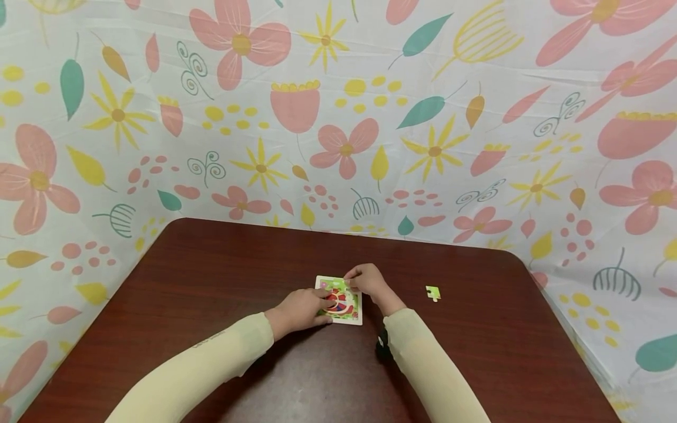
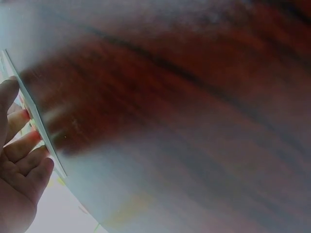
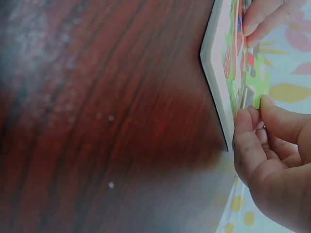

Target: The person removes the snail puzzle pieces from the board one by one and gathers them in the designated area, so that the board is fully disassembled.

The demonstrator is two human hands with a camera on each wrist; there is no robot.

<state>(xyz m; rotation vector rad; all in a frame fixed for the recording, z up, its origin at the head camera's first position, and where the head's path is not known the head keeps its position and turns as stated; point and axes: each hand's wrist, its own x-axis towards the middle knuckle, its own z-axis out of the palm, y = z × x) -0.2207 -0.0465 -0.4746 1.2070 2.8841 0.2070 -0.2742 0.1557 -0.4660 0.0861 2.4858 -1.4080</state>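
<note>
A small square jigsaw board [image 1: 355,319] with a white border and a colourful picture lies on the table. My left hand [image 1: 299,310] rests on its left side, fingers extended over the picture. In the left wrist view those fingers [image 2: 24,148] lie across the board, seen nearly edge-on. Between thumb and fingertips, my right hand [image 1: 370,282] pinches a green puzzle piece [image 3: 257,85] at the board's upper right. That piece is tilted up from the board in the right wrist view, next to a grey gap in the picture.
Another light green puzzle piece [image 1: 433,292] lies on the dark wood table [image 1: 476,341], to the right of the board. A small black object [image 1: 382,345] shows beside the right sleeve. A floral cloth [image 1: 338,117] hangs behind and along the sides of the table.
</note>
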